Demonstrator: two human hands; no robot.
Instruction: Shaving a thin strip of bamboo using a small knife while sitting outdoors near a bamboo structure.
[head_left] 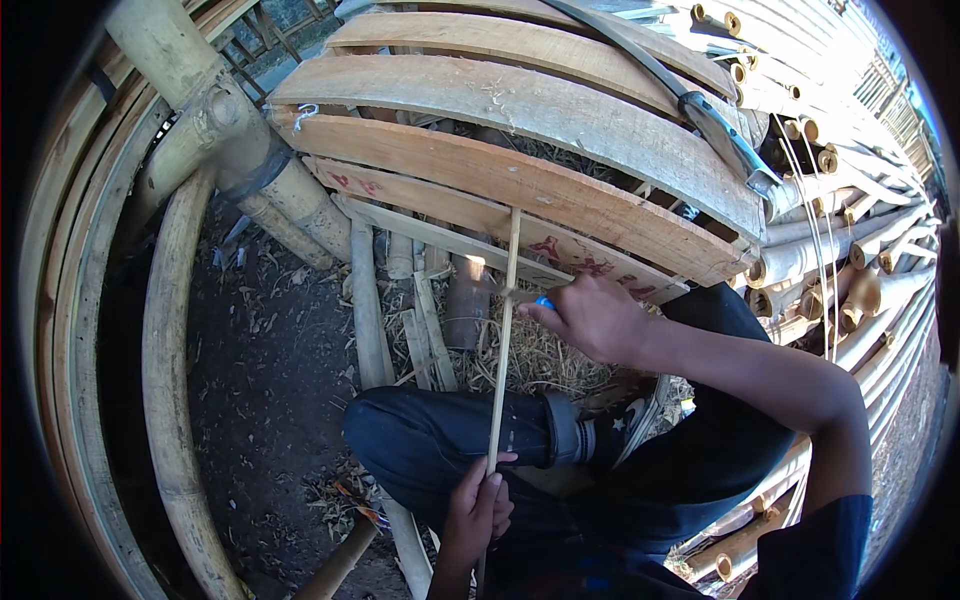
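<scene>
My left hand [480,510] is closed round the lower part of a thin bamboo strip [502,370] in front of my body. From there the strip rises, its upper end against the edge of a slatted wooden bench [430,145]. My right hand [600,320] is closed on a knife [543,301]; a bit of its blue handle shows beyond the fingers. The short blade, slightly blurred, lies across the strip about two thirds of the way up. My fingers hide most of the handle.
On the bench's right side lies a long-bladed tool [725,145] with a blue-grey handle. Cut bamboo poles [880,290] are stacked at the right. A bamboo post [300,200] and a curved pole [170,380] stand at the left. Shavings [560,355] litter the ground by my bent legs.
</scene>
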